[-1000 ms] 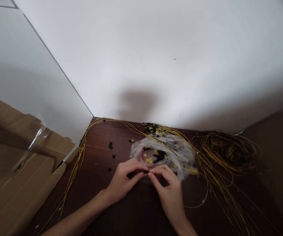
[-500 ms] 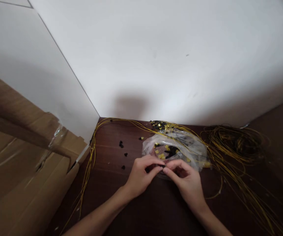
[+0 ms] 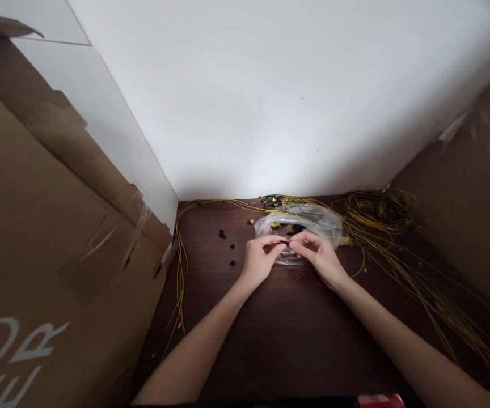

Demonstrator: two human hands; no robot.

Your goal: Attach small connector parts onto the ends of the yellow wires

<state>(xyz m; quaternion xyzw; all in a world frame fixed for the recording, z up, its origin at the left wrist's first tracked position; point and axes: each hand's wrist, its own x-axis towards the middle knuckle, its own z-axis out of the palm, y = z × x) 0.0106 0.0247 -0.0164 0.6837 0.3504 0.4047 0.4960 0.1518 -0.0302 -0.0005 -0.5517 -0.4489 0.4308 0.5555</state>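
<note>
My left hand [image 3: 262,258] and my right hand [image 3: 319,256] meet fingertip to fingertip over the near edge of a clear plastic bag [image 3: 330,226]. Both are closed in a pinch on one small black part [image 3: 286,244], mostly covered by the fingers, so its exact kind does not show. Inside the open bag lie yellow and black small pieces [image 3: 295,228]. To the left of my left hand, several small black parts [image 3: 232,263] are scattered on the dark wooden surface [image 3: 202,243]. A small yellow-and-black piece [image 3: 250,222] rests left of the bag.
Yellow wires [image 3: 181,272] run along the left and back. A coiled wire bundle [image 3: 376,209] sits at the back right, with loose strands [image 3: 423,294] trailing forward. Wire ends with connectors [image 3: 273,200] lie behind the bag. Cardboard [image 3: 79,226] stands left, a white wall [image 3: 245,102] behind.
The camera view has shifted, so hands and bag appear higher and smaller, and more cardboard shows. Both hands stay pinched together on the small black part.
</note>
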